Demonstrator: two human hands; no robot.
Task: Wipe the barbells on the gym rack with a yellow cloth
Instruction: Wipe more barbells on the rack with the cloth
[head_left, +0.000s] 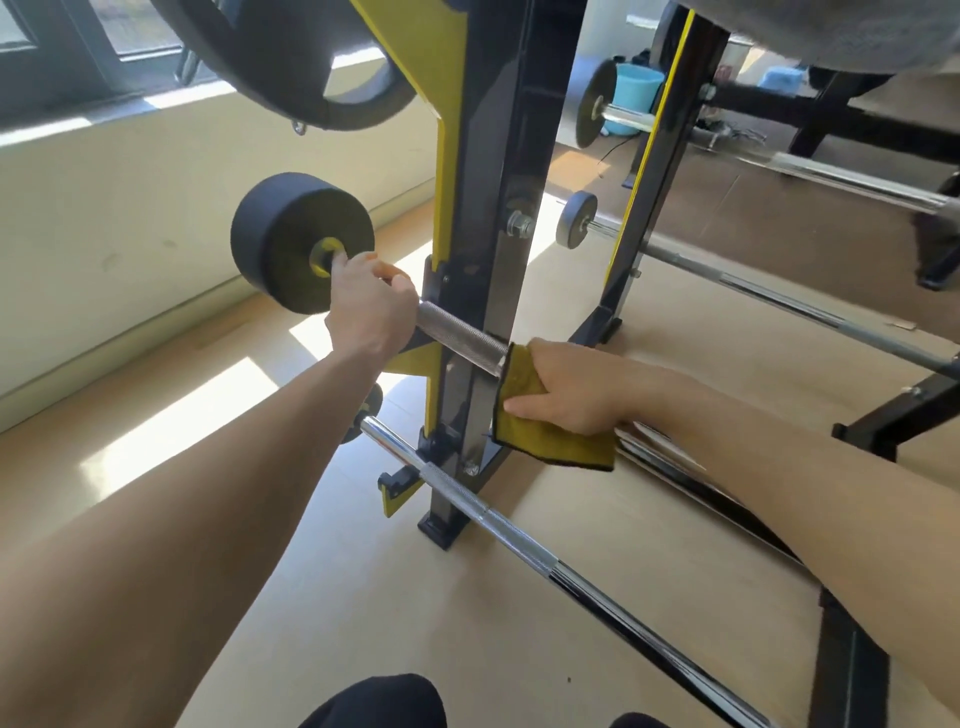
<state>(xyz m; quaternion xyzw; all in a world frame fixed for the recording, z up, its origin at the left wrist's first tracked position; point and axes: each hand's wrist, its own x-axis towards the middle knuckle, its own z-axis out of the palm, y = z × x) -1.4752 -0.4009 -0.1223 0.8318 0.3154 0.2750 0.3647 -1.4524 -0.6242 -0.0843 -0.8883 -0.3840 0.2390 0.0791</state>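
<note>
While left hand (363, 306) grips one barbell (457, 335), right hand (566, 389) clutches one yellow cloth (540, 436).

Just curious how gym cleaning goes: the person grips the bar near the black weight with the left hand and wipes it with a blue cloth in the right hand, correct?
Nearly. The cloth is yellow, not blue, as the head view shows. The left hand does grip the bar near the black weight, and the right hand holds the cloth around it.

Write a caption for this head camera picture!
Left hand steadies the barbell while right hand wipes it with a yellow cloth.
</note>
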